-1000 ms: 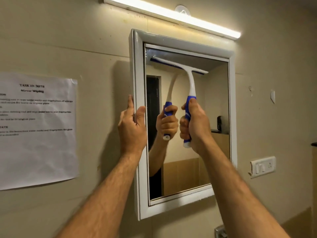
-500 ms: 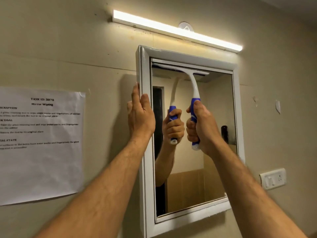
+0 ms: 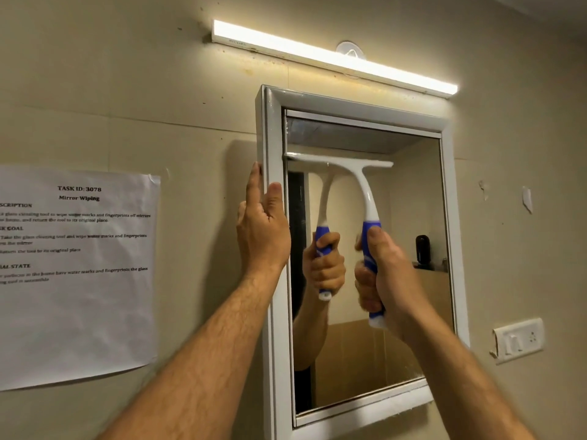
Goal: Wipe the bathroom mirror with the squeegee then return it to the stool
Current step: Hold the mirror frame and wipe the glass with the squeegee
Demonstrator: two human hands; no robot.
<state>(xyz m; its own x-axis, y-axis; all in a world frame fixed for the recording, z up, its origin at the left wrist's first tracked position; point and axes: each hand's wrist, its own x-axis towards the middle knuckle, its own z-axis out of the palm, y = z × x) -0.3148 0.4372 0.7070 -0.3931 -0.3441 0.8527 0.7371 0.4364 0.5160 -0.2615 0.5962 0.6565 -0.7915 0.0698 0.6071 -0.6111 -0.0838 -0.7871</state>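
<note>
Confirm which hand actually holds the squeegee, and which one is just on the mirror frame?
The right hand holds the squeegee, fingers wrapped round its blue handle. The left hand only rests on the left side of the mirror frame, fingers nearly straight.

One mirror [image 3: 409, 312], one squeegee [image 3: 365, 192], two hands — left [image 3: 262, 231], right [image 3: 386, 277] — one paper notice [image 3: 76, 274], one light bar [image 3: 333, 58], one switch plate [image 3: 517, 339]
</note>
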